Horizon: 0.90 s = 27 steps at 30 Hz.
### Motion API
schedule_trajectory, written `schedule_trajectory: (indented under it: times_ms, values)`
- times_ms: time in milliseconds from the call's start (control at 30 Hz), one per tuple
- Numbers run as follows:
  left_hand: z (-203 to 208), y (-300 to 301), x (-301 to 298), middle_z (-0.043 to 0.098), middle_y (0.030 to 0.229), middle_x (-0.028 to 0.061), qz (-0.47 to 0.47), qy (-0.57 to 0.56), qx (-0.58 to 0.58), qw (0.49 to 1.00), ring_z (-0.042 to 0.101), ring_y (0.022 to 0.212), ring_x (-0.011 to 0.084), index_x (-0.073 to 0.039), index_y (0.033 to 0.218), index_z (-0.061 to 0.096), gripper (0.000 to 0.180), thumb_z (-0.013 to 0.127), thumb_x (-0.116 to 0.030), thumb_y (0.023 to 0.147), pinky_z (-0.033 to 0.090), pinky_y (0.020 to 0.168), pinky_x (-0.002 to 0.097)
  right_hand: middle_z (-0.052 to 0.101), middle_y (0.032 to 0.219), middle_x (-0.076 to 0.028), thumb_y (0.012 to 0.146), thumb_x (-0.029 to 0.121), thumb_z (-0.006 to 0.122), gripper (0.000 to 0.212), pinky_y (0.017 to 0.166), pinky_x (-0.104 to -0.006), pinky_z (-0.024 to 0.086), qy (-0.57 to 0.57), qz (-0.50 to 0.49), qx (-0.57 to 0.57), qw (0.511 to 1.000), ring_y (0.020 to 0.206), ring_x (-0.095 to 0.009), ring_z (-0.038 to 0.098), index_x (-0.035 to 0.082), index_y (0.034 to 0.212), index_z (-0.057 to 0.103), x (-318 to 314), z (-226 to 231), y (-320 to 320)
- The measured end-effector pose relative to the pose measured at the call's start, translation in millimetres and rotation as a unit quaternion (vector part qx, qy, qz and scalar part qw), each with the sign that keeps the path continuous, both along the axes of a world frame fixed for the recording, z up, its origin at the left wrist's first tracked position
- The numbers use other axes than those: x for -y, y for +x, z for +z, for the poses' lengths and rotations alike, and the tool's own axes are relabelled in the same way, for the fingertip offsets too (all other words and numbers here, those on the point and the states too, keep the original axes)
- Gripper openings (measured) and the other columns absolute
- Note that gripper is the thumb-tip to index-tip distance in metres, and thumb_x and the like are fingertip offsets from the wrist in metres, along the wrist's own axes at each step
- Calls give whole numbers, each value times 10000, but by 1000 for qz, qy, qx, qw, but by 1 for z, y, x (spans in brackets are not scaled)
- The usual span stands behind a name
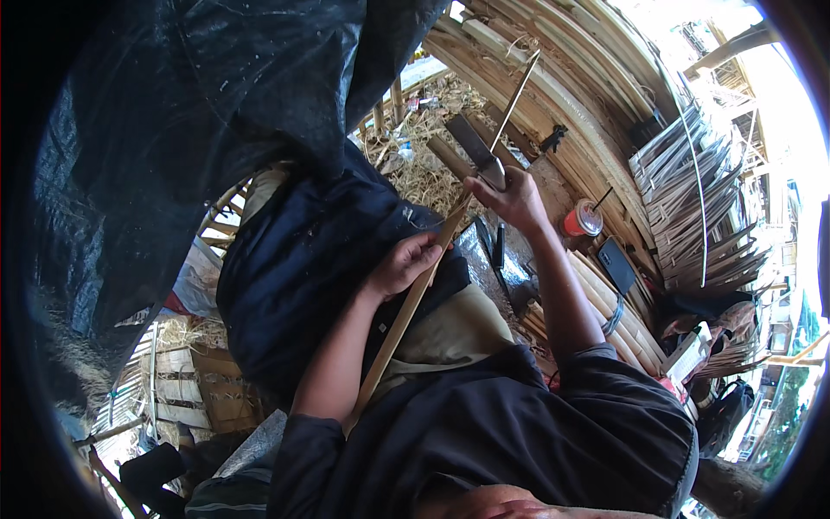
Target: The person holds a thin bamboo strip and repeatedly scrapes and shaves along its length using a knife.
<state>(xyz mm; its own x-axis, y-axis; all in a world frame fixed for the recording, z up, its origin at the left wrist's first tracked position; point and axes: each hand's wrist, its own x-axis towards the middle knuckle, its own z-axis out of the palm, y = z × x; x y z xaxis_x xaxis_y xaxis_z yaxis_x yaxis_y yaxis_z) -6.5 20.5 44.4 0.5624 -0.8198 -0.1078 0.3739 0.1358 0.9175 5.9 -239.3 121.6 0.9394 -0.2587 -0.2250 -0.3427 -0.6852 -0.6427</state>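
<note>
A long, pale bamboo strip (pixel 399 331) runs slantwise from beside my left upper arm, across my lap, up to the far right. My left hand (pixel 406 264) is closed round it at mid-length, above the dark cloth (pixel 294 251) that covers my legs. Farther along, my right hand (pixel 510 197) grips a broad, dark-bladed knife (pixel 472 141) by its handle. Its blade points up and left, close to where the strip passes. The narrower far part of the strip shows beyond the knife. My right fingers partly hide the handle and the place where blade and strip meet.
Long bamboo slats (pixel 571 95) are stacked at the far right, with shavings (pixel 424 130) on the ground. Right of my arm are a red drink cup (pixel 581 220), a phone (pixel 616 265) and tied bamboo poles (pixel 618 316). A black tarp (pixel 216 86) hangs at upper left.
</note>
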Motion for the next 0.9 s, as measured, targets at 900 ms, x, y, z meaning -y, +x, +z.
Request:
schedule_trajectory:
  times_ms: [900]
  values:
    - [-3,2,-6,562,689,-26,10,-18,-13,1000,549,574,50,-59,1210,601,358,582,-345,997,427,539,201,719,893,-124,732,465,809,572,782,-354,516,-8,17,63,998,839,-188,673,3,1049,693,-6,-7,-15]
